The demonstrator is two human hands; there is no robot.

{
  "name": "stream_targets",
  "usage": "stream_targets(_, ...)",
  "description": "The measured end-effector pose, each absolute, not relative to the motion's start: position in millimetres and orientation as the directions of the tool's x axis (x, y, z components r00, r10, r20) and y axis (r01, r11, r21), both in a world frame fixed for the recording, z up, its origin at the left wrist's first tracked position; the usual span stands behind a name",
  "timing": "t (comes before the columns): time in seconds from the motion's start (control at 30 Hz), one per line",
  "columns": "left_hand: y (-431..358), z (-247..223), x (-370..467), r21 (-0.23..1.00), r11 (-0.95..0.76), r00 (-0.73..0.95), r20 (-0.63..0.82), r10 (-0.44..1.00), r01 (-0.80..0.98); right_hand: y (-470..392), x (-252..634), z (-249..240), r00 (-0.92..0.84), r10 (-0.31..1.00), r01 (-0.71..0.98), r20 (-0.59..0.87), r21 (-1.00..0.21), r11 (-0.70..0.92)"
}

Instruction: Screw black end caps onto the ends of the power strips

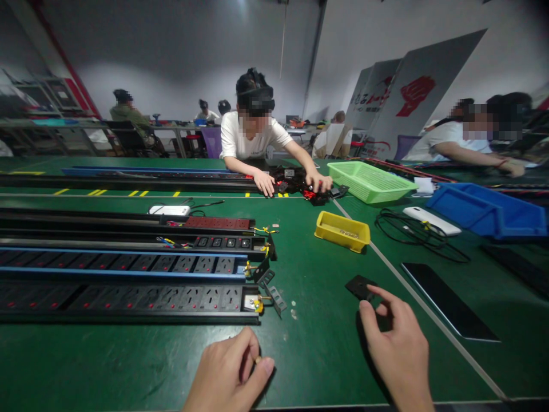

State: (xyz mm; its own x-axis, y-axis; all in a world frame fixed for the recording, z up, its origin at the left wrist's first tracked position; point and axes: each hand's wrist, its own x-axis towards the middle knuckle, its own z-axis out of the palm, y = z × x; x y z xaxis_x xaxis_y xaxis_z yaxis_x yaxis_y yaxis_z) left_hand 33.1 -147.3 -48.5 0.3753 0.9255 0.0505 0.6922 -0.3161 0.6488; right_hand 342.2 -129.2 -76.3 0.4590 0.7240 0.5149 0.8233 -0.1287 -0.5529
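My left hand (231,372) is curled above the front of the green table, thumb near the bent fingers, with something small, hard to make out, between them. To its right, my right hand (397,343) has thumb and index finger at the near edge of a small black plate (360,287), which lies on the table. Several long socket strips run in from the left. The nearest black strip (150,298) ends in yellow-green wires and a hanging black end bracket (274,296). Behind it lies a strip with blue edges (184,264).
A yellow bin (342,232) with small parts stands mid-table. Behind it are a green basket (369,180) and blue bins (484,212). A dark flat panel (448,300), coiled cable (422,232) and white box (432,221) lie right. A person works across the table.
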Motion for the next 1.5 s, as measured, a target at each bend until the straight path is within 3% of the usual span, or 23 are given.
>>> stream_targets(0.2, -146, -49, 35, 0.647, -0.304, 0.376, 0.029, 0.926, 0.699, -123, 336, -76, 0.287, 0.687, 0.939, 0.668, -0.339, -0.062)
stream_targets(0.37, -145, -48, 35, 0.649, -0.287, 0.362, 0.02, 0.932, 0.704, -121, 336, -88, 0.237, 0.782, 0.959, 0.577, -0.266, -0.094)
stream_targets(0.53, -146, -48, 35, 0.656, -0.289, 0.37, 0.017, 0.929, 0.697, -121, 336, -98, 0.194, 0.842, 0.962, 0.503, -0.264, -0.064)
stream_targets(0.8, -145, -46, 36, 0.658, -0.312, 0.363, 0.063, 0.93, 0.685, -119, 337, -100, 0.072, 0.844, 0.96, 0.532, -0.265, 0.086)
stream_targets(1.5, -144, -46, 36, 0.626, -0.335, 0.369, 0.081, 0.926, 0.704, -122, 334, -93, -0.058, 0.838, 0.912, 0.543, -0.313, 0.266)
